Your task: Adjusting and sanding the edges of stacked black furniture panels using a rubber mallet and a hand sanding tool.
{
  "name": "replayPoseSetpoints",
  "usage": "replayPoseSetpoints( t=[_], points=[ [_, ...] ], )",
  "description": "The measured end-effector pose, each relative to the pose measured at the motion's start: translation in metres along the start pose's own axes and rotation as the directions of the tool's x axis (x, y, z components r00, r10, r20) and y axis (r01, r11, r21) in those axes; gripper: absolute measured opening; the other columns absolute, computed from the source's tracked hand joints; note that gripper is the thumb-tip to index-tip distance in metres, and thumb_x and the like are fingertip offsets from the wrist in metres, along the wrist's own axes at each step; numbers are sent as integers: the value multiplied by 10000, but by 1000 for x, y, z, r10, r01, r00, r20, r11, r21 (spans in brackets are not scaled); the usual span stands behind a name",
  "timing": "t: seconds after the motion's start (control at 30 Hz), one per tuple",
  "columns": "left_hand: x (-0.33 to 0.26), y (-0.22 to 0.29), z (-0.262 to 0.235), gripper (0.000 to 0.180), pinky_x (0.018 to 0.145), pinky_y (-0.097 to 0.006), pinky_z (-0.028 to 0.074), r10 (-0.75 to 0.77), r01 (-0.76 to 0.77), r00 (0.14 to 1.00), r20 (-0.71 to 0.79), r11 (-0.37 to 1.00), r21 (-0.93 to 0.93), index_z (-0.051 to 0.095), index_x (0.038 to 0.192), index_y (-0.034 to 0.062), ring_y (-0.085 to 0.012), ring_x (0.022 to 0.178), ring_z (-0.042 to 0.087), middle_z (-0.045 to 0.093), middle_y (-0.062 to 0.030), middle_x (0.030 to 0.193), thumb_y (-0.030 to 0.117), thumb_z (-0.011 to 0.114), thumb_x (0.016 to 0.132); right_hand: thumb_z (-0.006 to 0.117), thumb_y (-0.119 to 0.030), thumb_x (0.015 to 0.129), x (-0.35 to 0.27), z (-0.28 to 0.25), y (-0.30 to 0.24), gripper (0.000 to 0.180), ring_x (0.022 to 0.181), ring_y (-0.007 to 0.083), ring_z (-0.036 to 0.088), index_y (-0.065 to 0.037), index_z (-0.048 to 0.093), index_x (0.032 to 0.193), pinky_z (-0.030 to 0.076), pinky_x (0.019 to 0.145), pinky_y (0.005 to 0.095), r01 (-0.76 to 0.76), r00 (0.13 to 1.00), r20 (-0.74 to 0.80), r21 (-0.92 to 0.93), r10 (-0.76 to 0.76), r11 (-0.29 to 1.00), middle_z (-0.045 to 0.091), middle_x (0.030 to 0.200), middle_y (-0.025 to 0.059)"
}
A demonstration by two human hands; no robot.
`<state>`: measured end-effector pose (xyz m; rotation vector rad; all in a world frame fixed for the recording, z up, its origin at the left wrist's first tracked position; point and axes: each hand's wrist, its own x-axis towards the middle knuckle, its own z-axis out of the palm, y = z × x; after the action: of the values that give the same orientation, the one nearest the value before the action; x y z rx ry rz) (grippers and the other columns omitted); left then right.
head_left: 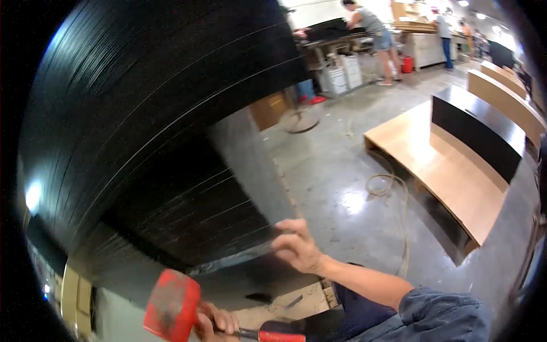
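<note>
My left hand (219, 321) is closed on a red-headed mallet (172, 306), gripping it close behind the head. Its dark handle with a red grip points to the right along the lower edge. My right hand (297, 248) is at the corner of a large black wooden cabinet carcass (171, 85), fingers bent and apart, with the fingertips by the end of a panel's pale front edge (231, 259). Whether they press on that edge cannot be made out. Inside the carcass is a dark recess with a greyish side panel (250, 162).
Right of me, a light wood piece with a black upright panel (478, 134) rests on the grey floor (330, 171). A pale hose (401, 188) lies coiled beside it. Co-workers (379, 34) stand at benches behind, near white buckets (337, 81) and a red bin (407, 64).
</note>
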<state>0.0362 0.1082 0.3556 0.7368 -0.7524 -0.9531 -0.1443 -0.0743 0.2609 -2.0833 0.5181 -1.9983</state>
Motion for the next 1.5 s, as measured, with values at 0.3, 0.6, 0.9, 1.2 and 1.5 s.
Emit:
replayPoseSetpoints(
  t=[0.3,0.6,0.9,1.2,1.5],
  points=[
    [-37,-55,-6,301,377,-259,316,218,-50,923,-316,884,464,506,1038,-3,-92,423,382,410,5,593,281,590,985,712,-133,835,5,4,7,256,1115,352,477,-102,616,1071,409,945,440,45,999,-27,43,-44,998,492,1255,161],
    [6,-32,62,369,389,-236,352,443,-477,870,214,654,587,473,1102,-66,-95,439,426,449,-44,675,297,474,1035,720,-104,818,4,-5,3,285,1106,350,478,-104,615,1083,414,934,444,71,997,14,14,-71,997,489,1244,150],
    [58,-42,98,292,398,-225,334,583,-582,760,287,412,701,537,1097,-86,-65,458,409,484,-34,679,188,469,1023,741,-55,774,8,-9,0,349,1116,346,478,-122,617,1093,424,941,433,35,999,21,69,-36,997,483,1263,141],
    [46,-52,100,278,389,-223,315,681,-617,667,304,276,737,559,1069,-88,-63,450,397,457,-17,623,176,489,1019,744,-35,759,6,-9,-2,376,1116,339,482,-123,613,1100,425,948,430,40,999,-11,119,-39,992,494,1251,134],
    [31,-58,114,237,393,-236,317,635,-584,738,231,427,690,519,1059,-70,-82,434,416,438,-8,588,154,457,1013,724,-17,772,3,-16,-2,350,1128,339,488,-102,612,1093,421,956,426,-10,1000,2,135,10,991,502,1256,140]
  ],
)
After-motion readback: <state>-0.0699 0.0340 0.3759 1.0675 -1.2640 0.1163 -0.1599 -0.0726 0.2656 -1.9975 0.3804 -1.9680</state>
